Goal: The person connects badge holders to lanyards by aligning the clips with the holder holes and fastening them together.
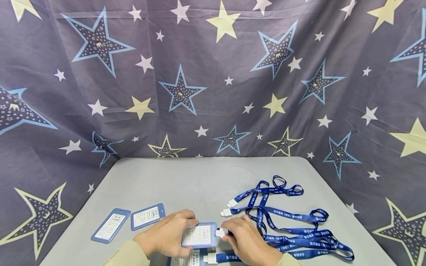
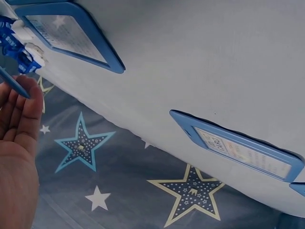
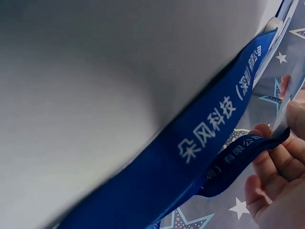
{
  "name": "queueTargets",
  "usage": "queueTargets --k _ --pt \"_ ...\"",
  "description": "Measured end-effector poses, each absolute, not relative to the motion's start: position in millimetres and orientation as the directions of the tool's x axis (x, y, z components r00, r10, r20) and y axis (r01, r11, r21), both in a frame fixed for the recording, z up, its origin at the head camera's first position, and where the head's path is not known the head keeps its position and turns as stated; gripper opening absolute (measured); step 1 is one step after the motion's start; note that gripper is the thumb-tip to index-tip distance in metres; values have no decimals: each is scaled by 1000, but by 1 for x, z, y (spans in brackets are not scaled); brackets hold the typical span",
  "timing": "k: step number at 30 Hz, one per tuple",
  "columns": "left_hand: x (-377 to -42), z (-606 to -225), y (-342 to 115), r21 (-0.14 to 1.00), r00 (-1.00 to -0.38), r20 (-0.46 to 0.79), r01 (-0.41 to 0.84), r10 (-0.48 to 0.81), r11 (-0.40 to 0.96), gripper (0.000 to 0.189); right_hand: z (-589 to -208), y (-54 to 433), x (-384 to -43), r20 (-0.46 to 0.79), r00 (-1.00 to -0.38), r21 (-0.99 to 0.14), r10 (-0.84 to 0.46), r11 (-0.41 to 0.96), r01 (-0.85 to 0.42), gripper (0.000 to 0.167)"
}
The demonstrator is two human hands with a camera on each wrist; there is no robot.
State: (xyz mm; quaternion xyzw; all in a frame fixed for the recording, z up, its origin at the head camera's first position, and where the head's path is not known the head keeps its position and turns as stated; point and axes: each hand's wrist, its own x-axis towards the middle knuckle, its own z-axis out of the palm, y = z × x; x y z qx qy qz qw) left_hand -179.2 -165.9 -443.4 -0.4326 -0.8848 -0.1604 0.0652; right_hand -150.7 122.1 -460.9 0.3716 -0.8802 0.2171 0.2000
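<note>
My left hand (image 1: pixel 171 232) grips a blue-framed ID card holder (image 1: pixel 199 235) by its left end, thumb below and fingers above. At the holder's slotted right end, my right hand (image 1: pixel 247 240) pinches the white clip (image 1: pixel 221 232) of a blue lanyard (image 3: pixel 238 155). The clip meets the slot; whether it is hooked through cannot be told. Below the held one, partly covered, lies another card holder (image 1: pixel 194 257) with a white clip (image 1: pixel 210 258) and blue strap at its end. In the left wrist view, the left hand (image 2: pixel 21 129) shows at the left edge.
Two loose card holders, one upright-slanted (image 1: pixel 111 225) and one sideways (image 1: pixel 148 217), lie left on the grey table (image 1: pixel 199 177). Several blue lanyards (image 1: pixel 299 236) lie tangled at the right, two white clips (image 1: pixel 226 212) pointing left. A star-patterned cloth (image 1: pixel 213 74) hangs behind and beside the table.
</note>
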Motion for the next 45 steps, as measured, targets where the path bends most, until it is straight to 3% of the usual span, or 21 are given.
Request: queueTargets --k 15,24,35,45 --pt "-177 -442 -164 224 -626 218 779 749 585 59 -462 123 -148 517 -640 -239 -569 622 -746 19" --pt "-176 -440 -163 216 -625 215 780 750 588 62 -465 122 -149 564 -601 -214 -566 603 -769 20" --pt "-176 -440 -162 222 -627 215 778 749 588 63 -465 123 -148 562 -611 -237 -557 600 -764 20" --pt "-175 -440 -162 203 -594 233 804 770 559 64 -465 124 -147 556 -616 -239 -558 603 -761 22"
